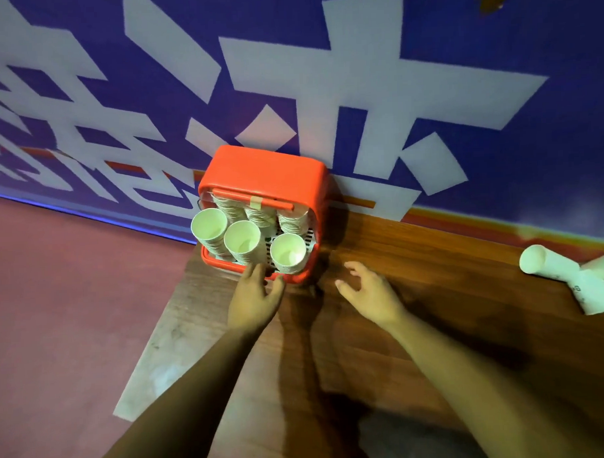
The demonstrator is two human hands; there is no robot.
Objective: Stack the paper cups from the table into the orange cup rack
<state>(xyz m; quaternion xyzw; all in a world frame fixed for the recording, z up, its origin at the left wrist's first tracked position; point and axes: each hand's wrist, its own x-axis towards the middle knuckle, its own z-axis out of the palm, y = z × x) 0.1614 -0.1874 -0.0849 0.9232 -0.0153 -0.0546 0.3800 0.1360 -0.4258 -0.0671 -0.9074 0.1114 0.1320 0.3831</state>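
Observation:
The orange cup rack (264, 168) stands on the wooden table against the wall, its front open. Inside it are several stacks of white paper cups; three front stacks (243, 241) show their open mouths. My left hand (255, 295) reaches to the rack's front lower edge, fingers straight and touching it below the cups. My right hand (371, 291) hovers over the table just right of the rack, fingers loosely spread, holding nothing. More paper cup stacks (569, 274) lie on their sides at the table's far right.
The wooden table (433, 292) ends at its left edge just left of the rack, with red floor (56, 306) beyond. A blue wall banner with white characters (357, 90) stands right behind the rack.

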